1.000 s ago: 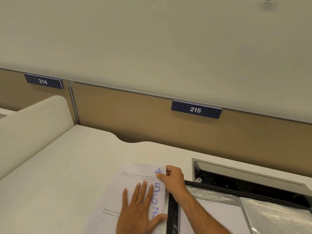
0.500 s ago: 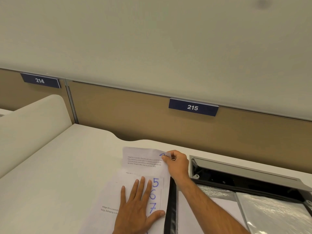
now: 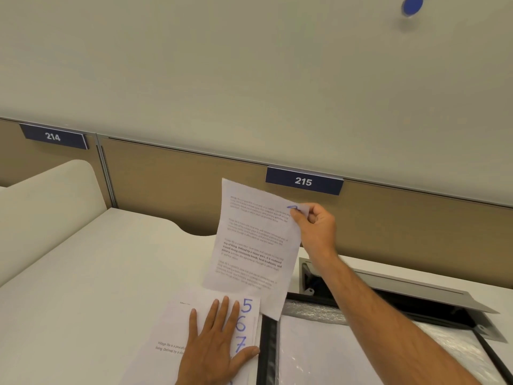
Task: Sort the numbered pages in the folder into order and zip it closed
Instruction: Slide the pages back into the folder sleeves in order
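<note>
Head view: pages [image 3: 244, 323] numbered 5, 6, 7.

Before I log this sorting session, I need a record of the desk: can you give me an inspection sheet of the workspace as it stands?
Surface: white desk, pale and smooth.
Job's things: lifted page, printed text, blue number at its top corner partly covered by fingers; stack of pages fanned to show 5, 6, 7; open folder with black zip edge and clear pockets, unzipped.
Clutter: nothing seen.
Grippers: right hand pinches the lifted page's top corner; left hand presses flat on the stack.
Cables: nothing clear; open desk hatch is dark inside.
Surroundings: tan partition with signs 214 and 215; blue dot on the wall.
</note>
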Demonstrator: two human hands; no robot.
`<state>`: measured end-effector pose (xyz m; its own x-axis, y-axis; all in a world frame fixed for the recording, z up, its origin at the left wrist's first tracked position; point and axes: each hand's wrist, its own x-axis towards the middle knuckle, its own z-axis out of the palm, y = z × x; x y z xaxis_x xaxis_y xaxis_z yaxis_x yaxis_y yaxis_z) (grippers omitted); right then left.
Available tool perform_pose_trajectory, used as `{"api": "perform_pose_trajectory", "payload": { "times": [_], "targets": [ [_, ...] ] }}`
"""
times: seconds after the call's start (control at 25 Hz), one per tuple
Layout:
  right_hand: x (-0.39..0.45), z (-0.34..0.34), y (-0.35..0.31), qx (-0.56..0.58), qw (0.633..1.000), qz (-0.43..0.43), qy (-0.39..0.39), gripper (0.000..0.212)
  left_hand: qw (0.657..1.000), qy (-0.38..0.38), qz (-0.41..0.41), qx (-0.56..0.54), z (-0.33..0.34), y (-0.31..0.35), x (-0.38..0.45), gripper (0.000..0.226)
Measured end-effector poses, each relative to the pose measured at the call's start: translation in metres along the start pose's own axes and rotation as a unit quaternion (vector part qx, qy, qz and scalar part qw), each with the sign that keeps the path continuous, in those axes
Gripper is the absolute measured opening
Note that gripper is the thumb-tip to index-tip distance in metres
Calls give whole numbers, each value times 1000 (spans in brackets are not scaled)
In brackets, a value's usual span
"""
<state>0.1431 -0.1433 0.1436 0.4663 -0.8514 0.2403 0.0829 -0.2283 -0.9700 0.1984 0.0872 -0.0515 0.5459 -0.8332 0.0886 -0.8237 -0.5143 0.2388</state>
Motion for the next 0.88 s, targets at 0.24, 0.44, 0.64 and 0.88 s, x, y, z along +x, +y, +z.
{"api": "perform_pose_trajectory", "payload": {
  "times": [0.24,0.44,0.64,0.88],
  "targets": [
    [-15,-41,-42,9,997,-74,-27,1,1000,-1,-9,-2,3,0,4,88],
    [-39,-77,-70,7,995,-91,-38,4,998,-28,-54,-9,-31,23,9,118],
    [-61,-122,-97,22,995,-94,-40,13,948,40,-131,-288,-67,69,7,121],
    [-79,-180,-99,55,997,-51,-26,20,807,46,-77,-584,-105,133,-22,71]
  ]
}}
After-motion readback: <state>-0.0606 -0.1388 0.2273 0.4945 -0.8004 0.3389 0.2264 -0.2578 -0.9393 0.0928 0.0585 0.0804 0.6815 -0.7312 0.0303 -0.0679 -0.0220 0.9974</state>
